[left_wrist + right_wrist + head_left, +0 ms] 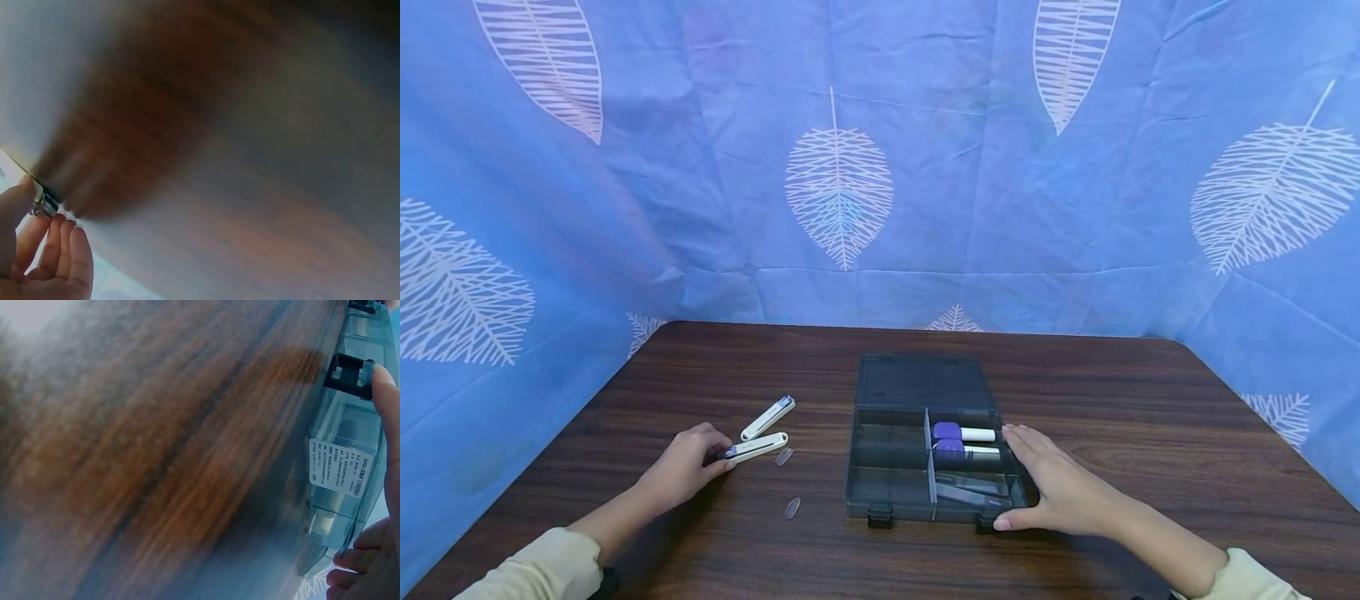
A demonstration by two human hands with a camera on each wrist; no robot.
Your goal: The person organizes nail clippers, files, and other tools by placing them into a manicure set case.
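Observation:
My left hand (688,462) pinches one end of a white nail clipper (760,447) between thumb and fingers; the clipper's metal head (47,203) shows at the fingertips in the left wrist view. Just behind it lies a second white nail clipper (767,418). My right hand (1063,492) rests against a dark see-through divided box (891,487), its fingers stretched along the right side and its thumb at a front latch (350,376). Two purple-and-white tube-like items (977,434) lie in the box's right half, with flat metallic pieces (962,494) in front of them.
The box's lid (921,382) is folded back, away from me. Two small clear oval pieces (792,507) lie between the left hand and the box on the brown wooden table (737,350). A blue leaf-print cloth (940,192) hangs behind and at both sides.

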